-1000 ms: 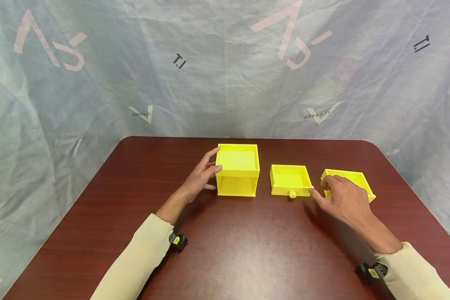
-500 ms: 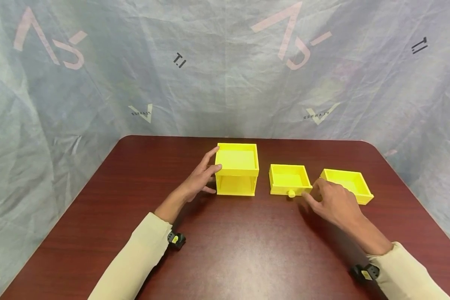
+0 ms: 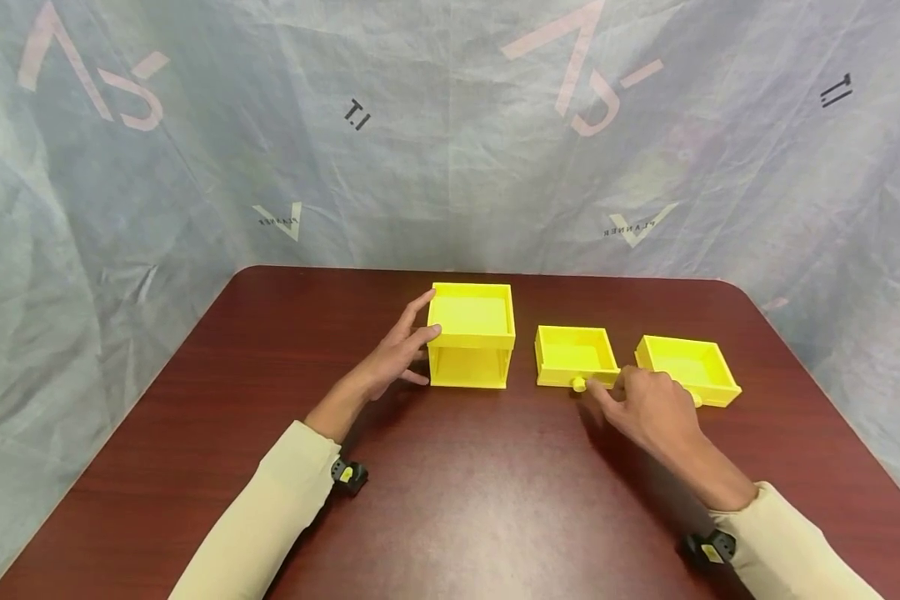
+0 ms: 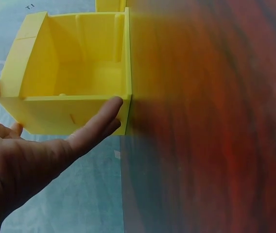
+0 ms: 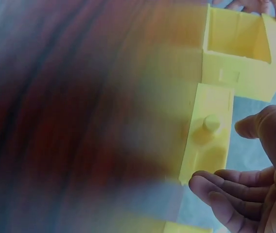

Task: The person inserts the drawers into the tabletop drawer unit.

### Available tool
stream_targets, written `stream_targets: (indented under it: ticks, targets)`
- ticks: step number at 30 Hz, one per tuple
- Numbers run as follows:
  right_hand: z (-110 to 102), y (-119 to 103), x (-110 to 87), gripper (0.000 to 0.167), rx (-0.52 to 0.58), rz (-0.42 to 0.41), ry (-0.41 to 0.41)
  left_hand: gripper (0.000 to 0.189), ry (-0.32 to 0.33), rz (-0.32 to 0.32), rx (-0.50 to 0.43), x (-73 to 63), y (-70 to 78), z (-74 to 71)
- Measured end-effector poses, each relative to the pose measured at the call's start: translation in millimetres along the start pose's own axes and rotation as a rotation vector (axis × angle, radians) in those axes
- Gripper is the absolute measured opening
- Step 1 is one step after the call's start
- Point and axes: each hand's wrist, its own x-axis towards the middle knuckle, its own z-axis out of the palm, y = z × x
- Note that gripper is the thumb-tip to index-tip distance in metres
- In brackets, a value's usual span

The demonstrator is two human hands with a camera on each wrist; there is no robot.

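A yellow box-shaped cabinet (image 3: 471,342) with an open front and a recessed top stands near the table's middle. My left hand (image 3: 381,365) touches its left side with long, fairly straight fingers, seen also in the left wrist view against the cabinet's wall (image 4: 55,114). Right of the cabinet sits a yellow drawer (image 3: 553,377) with a round knob (image 5: 212,123) on its front. Close by that front is my right hand (image 3: 652,407), its thumb and fingers apart and nothing held. A second yellow drawer (image 3: 722,395) lies further right, angled, its knob partly behind the hand.
Everything stands on a dark reddish-brown table (image 3: 450,500). A grey printed cloth (image 3: 450,150) hangs behind the far edge. Each wrist wears a small black camera, such as the left one (image 3: 350,477).
My right hand has moved left, from over the far-right drawer to the knob side of the middle drawer. The left hand stays at the cabinet. The view has shifted slightly.
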Motion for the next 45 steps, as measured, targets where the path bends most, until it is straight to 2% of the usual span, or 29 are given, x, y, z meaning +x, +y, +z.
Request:
stream_targets:
  ticks: [2, 6, 12, 20, 26, 34, 45]
  targets:
    - [2, -1, 0.4, 0.053, 0.013, 0.006, 0.006, 0.064, -0.005, -0.005, -0.008, 0.3, 0.0, -0.3]
    - [5, -3, 0.8, 0.044, 0.096, 0.038, 0.019, 0.064, -0.012, -0.001, -0.017, 1.3, 1.0, -1.4]
    - [7, -6, 0.3, 0.045, 0.232, 0.137, -0.020, 0.064, -0.018, -0.002, -0.016, 1.7, 0.2, -3.8]
    - [16, -8, -1.5, 0.048, 0.410, 0.277, 0.036, 0.063, -0.020, 0.002, -0.007, 2.8, 1.3, -4.1]
    - [21, -12, -1.3, 0.047, 0.479, 0.348, 0.060, 0.063, -0.025, 0.004, -0.005, 2.5, -0.2, -4.3]
    - [29, -18, 2.0, 0.050, 0.691, 0.477, 0.027, 0.063, -0.020, 0.012, -0.004, 1.1, -2.0, -4.1]
    - [35, -23, 7.1, 0.043, 0.805, 0.558, 0.068, 0.064, -0.018, 0.012, 0.000, 1.4, -2.0, -3.7]
